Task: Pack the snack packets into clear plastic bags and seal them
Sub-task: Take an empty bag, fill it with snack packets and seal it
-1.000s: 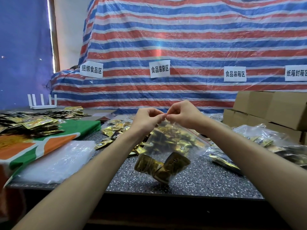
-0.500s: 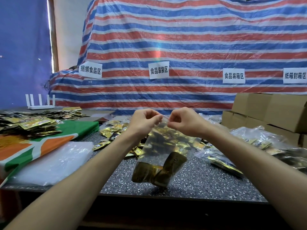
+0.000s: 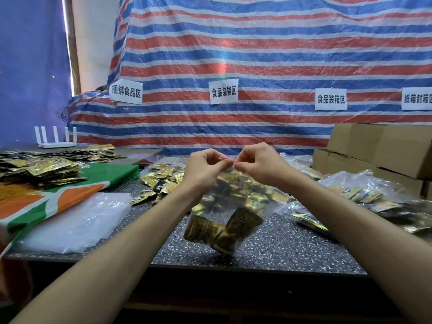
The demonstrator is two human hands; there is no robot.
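A clear plastic bag (image 3: 224,206) hangs above the speckled table (image 3: 280,249), with a few gold snack packets (image 3: 222,230) bunched at its bottom. My left hand (image 3: 203,169) and my right hand (image 3: 261,164) both pinch the bag's top edge, fingertips almost touching at the middle. Loose gold packets (image 3: 161,181) lie scattered on the table behind my left wrist. The bag's seal strip is hidden between my fingers.
A stack of empty clear bags (image 3: 77,220) lies at the left front beside an orange-green cloth (image 3: 70,195) bearing a heap of packets (image 3: 39,169). Filled bags (image 3: 364,195) pile up on the right, cardboard boxes (image 3: 383,150) behind them. A white router (image 3: 56,139) stands far left.
Both hands stayed at the bag's top edge; they parted slightly, then came back together. The bag swung a little beneath them.
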